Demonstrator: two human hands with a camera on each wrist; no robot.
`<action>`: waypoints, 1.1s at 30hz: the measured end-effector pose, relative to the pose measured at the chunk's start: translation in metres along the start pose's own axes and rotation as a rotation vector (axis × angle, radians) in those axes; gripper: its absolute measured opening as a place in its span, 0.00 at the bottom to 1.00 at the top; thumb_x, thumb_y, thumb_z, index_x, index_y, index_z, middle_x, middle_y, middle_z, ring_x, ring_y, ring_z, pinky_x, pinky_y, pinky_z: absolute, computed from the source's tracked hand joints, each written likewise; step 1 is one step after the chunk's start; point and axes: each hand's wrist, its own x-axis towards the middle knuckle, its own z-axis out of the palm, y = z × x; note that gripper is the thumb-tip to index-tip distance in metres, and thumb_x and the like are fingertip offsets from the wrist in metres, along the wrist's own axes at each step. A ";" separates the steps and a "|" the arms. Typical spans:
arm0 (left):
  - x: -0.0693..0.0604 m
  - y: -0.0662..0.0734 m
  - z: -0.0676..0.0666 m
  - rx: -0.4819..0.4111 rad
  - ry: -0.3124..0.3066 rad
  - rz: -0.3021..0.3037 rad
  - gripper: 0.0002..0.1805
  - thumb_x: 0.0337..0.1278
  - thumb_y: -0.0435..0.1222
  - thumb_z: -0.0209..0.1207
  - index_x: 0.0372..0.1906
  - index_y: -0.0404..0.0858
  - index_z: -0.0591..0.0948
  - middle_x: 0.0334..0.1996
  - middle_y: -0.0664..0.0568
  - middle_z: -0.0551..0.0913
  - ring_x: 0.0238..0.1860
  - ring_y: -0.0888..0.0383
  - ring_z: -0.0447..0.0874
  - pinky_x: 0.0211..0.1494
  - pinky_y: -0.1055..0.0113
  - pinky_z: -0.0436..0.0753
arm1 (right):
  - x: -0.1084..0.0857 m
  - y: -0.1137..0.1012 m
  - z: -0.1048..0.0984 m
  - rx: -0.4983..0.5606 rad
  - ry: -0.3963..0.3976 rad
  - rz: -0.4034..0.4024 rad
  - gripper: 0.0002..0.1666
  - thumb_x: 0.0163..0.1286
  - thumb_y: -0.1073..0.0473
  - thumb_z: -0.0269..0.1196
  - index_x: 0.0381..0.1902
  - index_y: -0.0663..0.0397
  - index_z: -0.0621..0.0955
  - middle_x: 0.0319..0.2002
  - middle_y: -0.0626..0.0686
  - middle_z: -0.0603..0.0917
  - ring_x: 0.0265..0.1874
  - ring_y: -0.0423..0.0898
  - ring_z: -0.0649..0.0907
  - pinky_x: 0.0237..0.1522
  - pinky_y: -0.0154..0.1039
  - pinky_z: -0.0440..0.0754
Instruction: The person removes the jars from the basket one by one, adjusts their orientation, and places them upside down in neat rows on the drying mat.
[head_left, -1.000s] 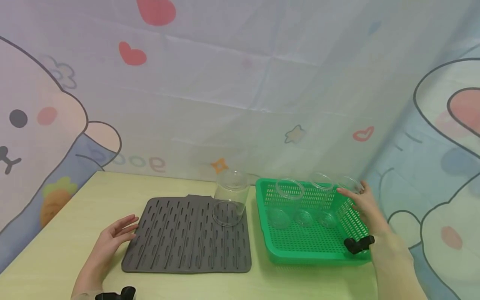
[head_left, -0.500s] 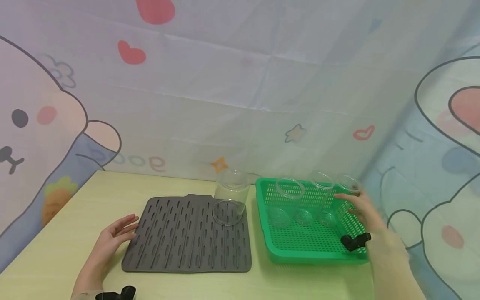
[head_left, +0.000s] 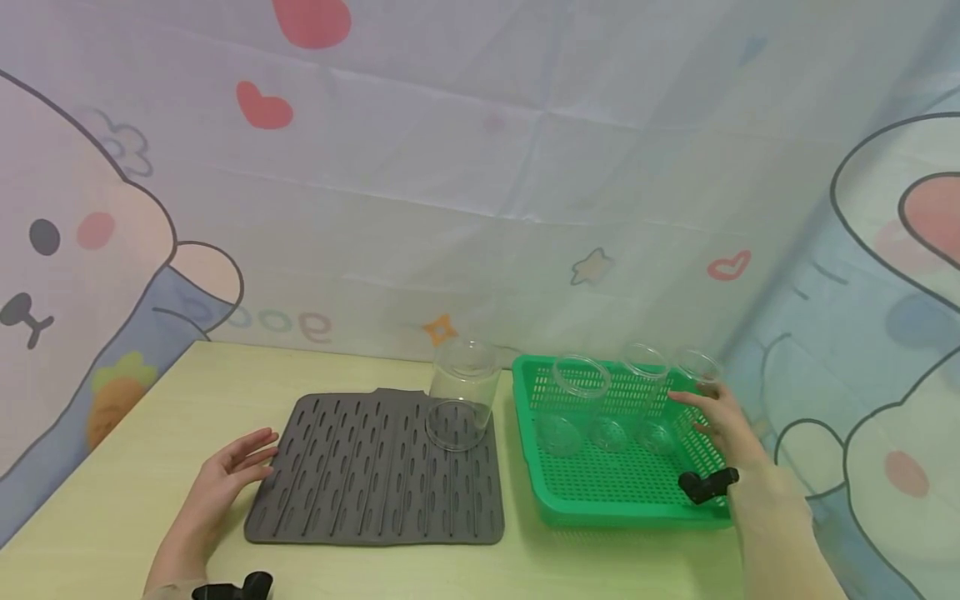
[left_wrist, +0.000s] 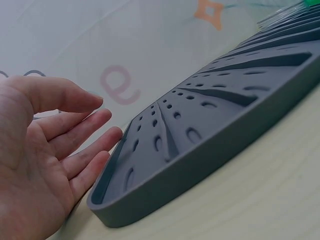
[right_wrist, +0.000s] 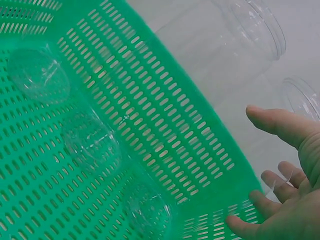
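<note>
My right hand is at the right end of a green perforated basket. Its thumb and fingers are spread beside the rightmost clear jar; whether they touch it, I cannot tell. Two more clear jars, a left one and a middle one, lean in the same basket. On the grey ridged draining mat, another clear jar stands at the back right corner. My left hand rests by the mat's left edge, fingers extended and relaxed, holding nothing; in the left wrist view its fingertips reach the mat's edge.
The mat and basket lie side by side on a pale yellow table, with a narrow gap between them. A printed cloth hangs close behind. The basket's raised walls surround the jar bottoms.
My right hand has shifted slightly left and lower, from beside the rightmost jar's rim to farther down its side. The left hand and the jar on the mat stay put.
</note>
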 end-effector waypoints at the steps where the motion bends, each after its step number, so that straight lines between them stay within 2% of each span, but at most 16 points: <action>1: 0.000 0.000 0.000 0.001 0.000 0.000 0.36 0.66 0.29 0.56 0.73 0.23 0.54 0.44 0.86 0.71 0.47 0.86 0.73 0.48 0.85 0.77 | 0.000 0.000 0.000 0.003 0.003 -0.001 0.56 0.71 0.52 0.61 0.77 0.60 0.36 0.78 0.64 0.35 0.76 0.65 0.43 0.74 0.63 0.57; 8: 0.001 -0.001 0.000 0.002 0.003 -0.009 0.36 0.66 0.29 0.56 0.73 0.23 0.54 0.44 0.87 0.70 0.46 0.86 0.73 0.48 0.85 0.77 | -0.001 0.001 0.002 0.006 0.023 -0.007 0.55 0.71 0.50 0.61 0.78 0.61 0.38 0.78 0.64 0.36 0.76 0.65 0.45 0.74 0.62 0.57; 14: 0.001 -0.002 0.000 -0.003 0.002 -0.012 0.37 0.66 0.30 0.57 0.73 0.23 0.54 0.43 0.87 0.71 0.46 0.86 0.73 0.48 0.84 0.77 | -0.007 -0.011 0.003 0.024 0.089 -0.046 0.53 0.72 0.50 0.60 0.78 0.61 0.40 0.78 0.62 0.36 0.76 0.63 0.44 0.75 0.62 0.55; 23: 0.000 -0.001 0.000 -0.014 0.006 0.005 0.37 0.65 0.29 0.57 0.72 0.22 0.54 0.44 0.87 0.72 0.46 0.86 0.74 0.48 0.85 0.77 | -0.013 -0.046 0.006 0.072 0.271 -0.118 0.47 0.68 0.51 0.64 0.75 0.54 0.52 0.79 0.54 0.46 0.77 0.56 0.50 0.77 0.54 0.55; 28: 0.000 0.001 0.001 -0.009 0.007 0.011 0.37 0.65 0.29 0.57 0.72 0.21 0.54 0.43 0.87 0.72 0.46 0.86 0.73 0.48 0.84 0.78 | -0.022 -0.069 0.009 0.102 0.387 -0.168 0.41 0.65 0.52 0.67 0.70 0.47 0.60 0.78 0.52 0.51 0.77 0.51 0.53 0.76 0.52 0.57; 33: 0.001 0.002 0.002 0.002 0.009 0.013 0.36 0.65 0.29 0.57 0.72 0.21 0.54 0.43 0.87 0.71 0.46 0.86 0.73 0.48 0.83 0.79 | -0.031 -0.090 0.014 0.153 0.489 -0.250 0.43 0.61 0.56 0.70 0.71 0.40 0.63 0.75 0.49 0.59 0.73 0.44 0.59 0.75 0.45 0.61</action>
